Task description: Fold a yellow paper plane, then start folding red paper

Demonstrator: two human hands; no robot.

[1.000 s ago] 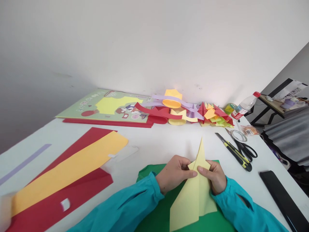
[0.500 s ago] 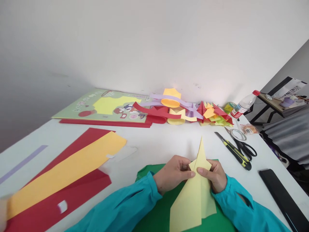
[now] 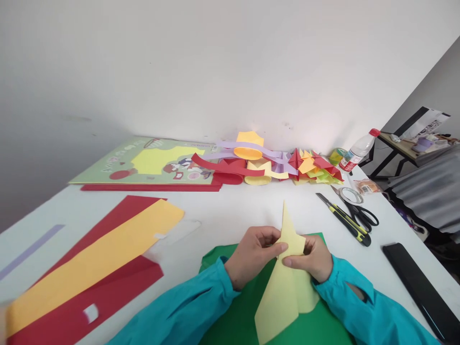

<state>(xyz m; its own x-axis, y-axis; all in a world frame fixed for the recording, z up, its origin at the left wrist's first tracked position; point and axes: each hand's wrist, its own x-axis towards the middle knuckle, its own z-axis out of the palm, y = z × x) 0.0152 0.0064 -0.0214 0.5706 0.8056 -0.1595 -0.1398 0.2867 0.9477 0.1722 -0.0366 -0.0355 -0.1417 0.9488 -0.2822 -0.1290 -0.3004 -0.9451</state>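
Since the earlier frame, the pale yellow folded paper [image 3: 278,297] has turned in the grip: its pointed tip now leans nearer the left hand [image 3: 251,254], the flap on the left side has gone from sight, and the thumb of the right hand [image 3: 314,258] has slid inward across the front. The paper is held above the near part of the green sheet [image 3: 239,321], tip pointing away and the wide, creased end spreading toward the viewer. The left hand pinches its left side narrowly, thumb on the front; the right hand holds the opposite side in a similar close pinch, thumb just below the remaining flap.

The green sheet lies on a white table [image 3: 215,211]. Left of the green sheet are red paper [image 3: 115,292], a long orange-yellow strip [image 3: 100,258] lying over it and, farther out, a purple strip [image 3: 32,249]. To the right of the green sheet and a little beyond it lie a utility knife [image 3: 347,223] and black-handled scissors [image 3: 356,214], with a tape roll [image 3: 343,193] touching the scissors; a long black case [image 3: 417,287] is farther right. Well beyond the green sheet, along the wall, are a printed pale green pad [image 3: 108,165], a yellow paper roll [image 3: 248,152] on top of other paper pieces, a heap of folded colored paper [image 3: 316,167] and a tilted, red-capped bottle [image 3: 361,148].
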